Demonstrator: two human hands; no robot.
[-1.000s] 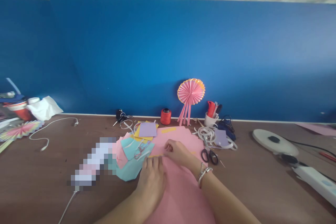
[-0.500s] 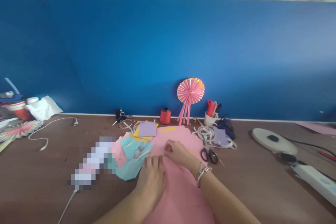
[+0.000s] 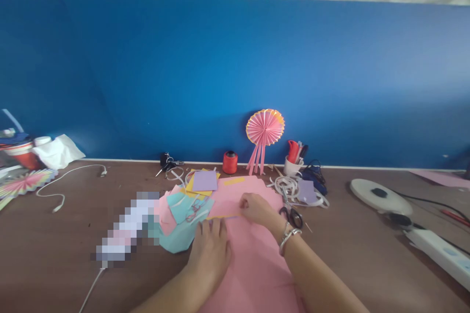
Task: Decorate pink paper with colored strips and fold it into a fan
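Note:
A large pink paper sheet (image 3: 253, 274) lies on the brown table (image 3: 55, 254) in front of me. My left hand (image 3: 211, 249) rests flat on its left part, fingers stretched toward the sheet's far folded edge. My right hand (image 3: 259, 208), with a metal bracelet at the wrist, is closed in a pinch on that folded edge near the middle. Just left of the hands lie teal paper pieces (image 3: 181, 230) and small pink scissors (image 3: 193, 208).
Black scissors (image 3: 292, 215), white cord coils (image 3: 290, 187), a cup of tools (image 3: 293, 161), a red thread spool (image 3: 229, 162) and a pink paper fan (image 3: 264, 129) stand behind. A white round lamp base (image 3: 376, 195) and power strip (image 3: 440, 252) lie right; a cable (image 3: 66, 178) left.
My right hand has slid to the right along the folded edge of the pink sheet. The left hand stays pressed on the paper.

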